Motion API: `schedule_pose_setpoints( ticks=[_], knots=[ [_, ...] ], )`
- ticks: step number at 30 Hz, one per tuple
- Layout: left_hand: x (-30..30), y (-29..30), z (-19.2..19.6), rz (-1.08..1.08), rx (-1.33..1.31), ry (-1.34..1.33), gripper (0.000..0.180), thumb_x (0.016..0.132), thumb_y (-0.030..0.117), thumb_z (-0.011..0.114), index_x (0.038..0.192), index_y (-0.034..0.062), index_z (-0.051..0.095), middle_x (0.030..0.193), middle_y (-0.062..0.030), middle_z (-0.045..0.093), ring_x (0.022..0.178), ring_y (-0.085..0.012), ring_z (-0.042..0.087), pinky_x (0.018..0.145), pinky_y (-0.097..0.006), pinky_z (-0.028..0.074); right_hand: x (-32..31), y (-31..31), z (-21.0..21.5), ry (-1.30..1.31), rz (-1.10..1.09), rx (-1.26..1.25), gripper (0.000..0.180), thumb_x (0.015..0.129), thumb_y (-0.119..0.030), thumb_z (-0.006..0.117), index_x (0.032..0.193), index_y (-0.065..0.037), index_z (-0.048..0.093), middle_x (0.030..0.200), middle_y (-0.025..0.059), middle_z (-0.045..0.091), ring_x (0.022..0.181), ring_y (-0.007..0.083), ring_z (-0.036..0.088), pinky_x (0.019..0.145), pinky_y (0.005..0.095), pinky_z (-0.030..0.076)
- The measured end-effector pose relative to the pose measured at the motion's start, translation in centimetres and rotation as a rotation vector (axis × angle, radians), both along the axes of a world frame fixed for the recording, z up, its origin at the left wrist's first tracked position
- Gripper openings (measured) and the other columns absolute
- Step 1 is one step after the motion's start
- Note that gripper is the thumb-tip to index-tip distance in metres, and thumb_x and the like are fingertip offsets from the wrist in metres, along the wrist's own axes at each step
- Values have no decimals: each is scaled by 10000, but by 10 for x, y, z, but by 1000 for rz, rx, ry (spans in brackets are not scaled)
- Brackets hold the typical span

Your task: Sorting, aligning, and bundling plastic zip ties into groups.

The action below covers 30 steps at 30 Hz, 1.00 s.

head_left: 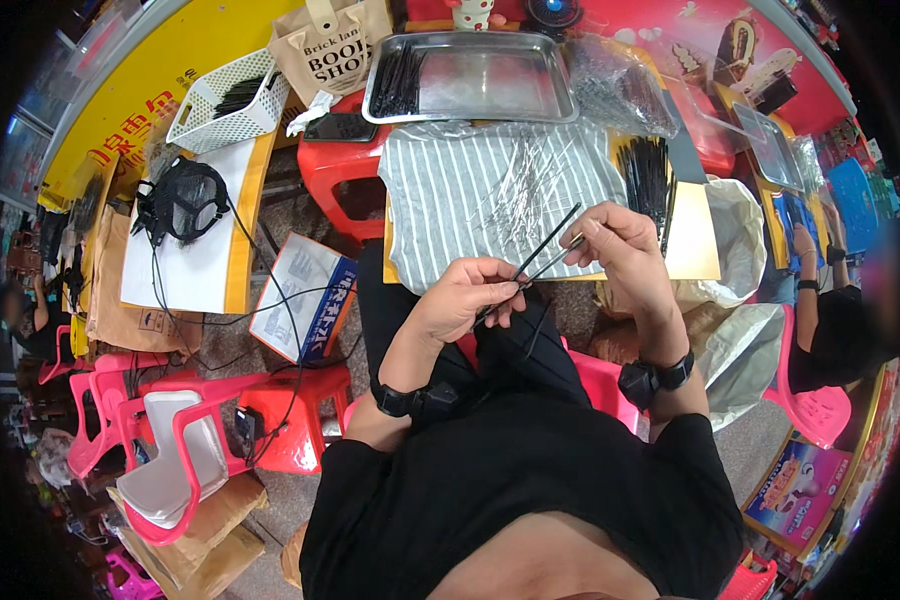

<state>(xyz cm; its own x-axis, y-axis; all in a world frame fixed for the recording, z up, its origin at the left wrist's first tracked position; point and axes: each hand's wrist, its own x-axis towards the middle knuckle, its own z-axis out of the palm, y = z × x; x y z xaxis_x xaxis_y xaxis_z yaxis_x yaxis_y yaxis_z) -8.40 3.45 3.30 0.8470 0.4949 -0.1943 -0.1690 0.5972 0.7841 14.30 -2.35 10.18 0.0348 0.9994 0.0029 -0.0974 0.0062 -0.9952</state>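
Note:
My left hand (473, 293) is closed on thin black sticks (550, 238), which slant up and away from its fingers. To its right, my right hand (618, 245) is in a pinch at the end of a thin silvery strip (550, 266) that runs toward the left fingers. Both hands are raised in front of the near edge of a grey-and-white striped cloth (435, 200). Many loose thin silvery strips (530, 190) lie scattered on that cloth. A bundle of black sticks (646, 185) rests at the cloth's right side, close to my right hand.
Behind the cloth stands a metal tray (490, 85) with black sticks at its left. A clear plastic bag (620, 85) sits right of it. Further left are a white basket (225, 115), a dark phone (340, 127) and a black mesh object (190, 198) with cables. Red stools flank the table.

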Motion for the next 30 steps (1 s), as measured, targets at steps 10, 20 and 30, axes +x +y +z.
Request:
schedule_pose_setpoints(
  ticks=[10, 20, 30],
  knots=[
    [2, -5, -1, 57, 60, 55, 165, 867, 56, 606, 1002, -35, 632, 793, -88, 663, 572, -85, 587, 470, -173, 419, 0, -7, -14, -10, -50, 75, 165, 937, -104, 524, 882, 6, 633, 859, 84, 670, 705, 122, 645, 618, 228, 481],
    [7, -10, -5, 223, 112, 150, 121, 878, 33, 590, 976, -33, 617, 770, -75, 653, 550, -71, 567, 440, -154, 387, -46, -17, -50, 97, -167, -14, 279, 856, -14, 604, 1113, 26, 503, 961, 85, 606, 846, 116, 587, 738, 257, 485],
    [17, -20, -5, 353, 186, 57, 77, 876, 15, 588, 939, -24, 612, 776, -63, 649, 582, -87, 581, 525, -202, 463, -82, -9, -65, -238, -403, 273, 199, 859, 22, 500, 1042, 15, 423, 835, 55, 539, 692, 88, 547, 583, 222, 452]
  ],
)
